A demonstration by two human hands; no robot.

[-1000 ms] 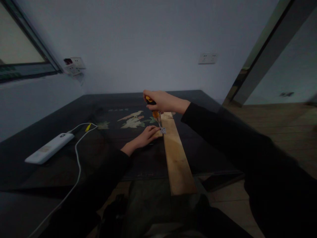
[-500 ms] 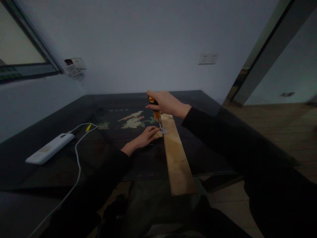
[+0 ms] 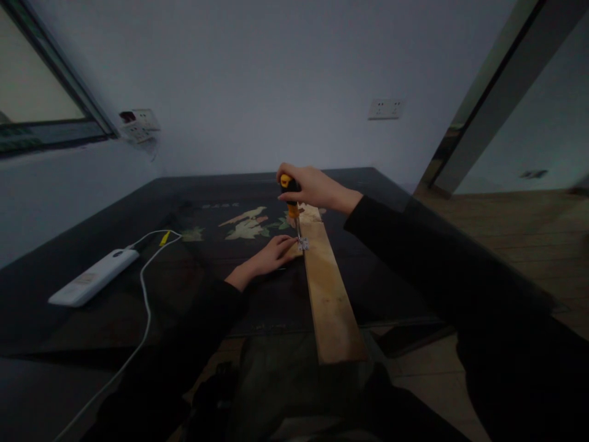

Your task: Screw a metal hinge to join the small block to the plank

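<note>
My right hand (image 3: 317, 186) is wrapped round the yellow and black handle of a screwdriver (image 3: 293, 210), which points down almost upright. The screwdriver's tip meets a small metal hinge (image 3: 304, 244) where two pieces of wood join. Under the hinge on the right runs a long wooden board (image 3: 331, 301), whose near end sticks out past the table edge. My left hand (image 3: 269, 256) grips a shorter wooden piece (image 3: 293, 250) on the left side, with its fingertips close beside the hinge and the screwdriver tip. Any screw under the tip is too small to make out.
A dark table (image 3: 193, 294) with a painted bird and flowers stands against the wall. At the left lies a white power strip (image 3: 94, 277) with a white cable (image 3: 146, 294) and a yellow tag (image 3: 165, 238). A wall socket (image 3: 385, 109) is behind.
My right hand has shifted slightly to the right, its grip on the screwdriver handle turned a little and the screwdriver more upright. My left hand and the boards look almost unmoved.
</note>
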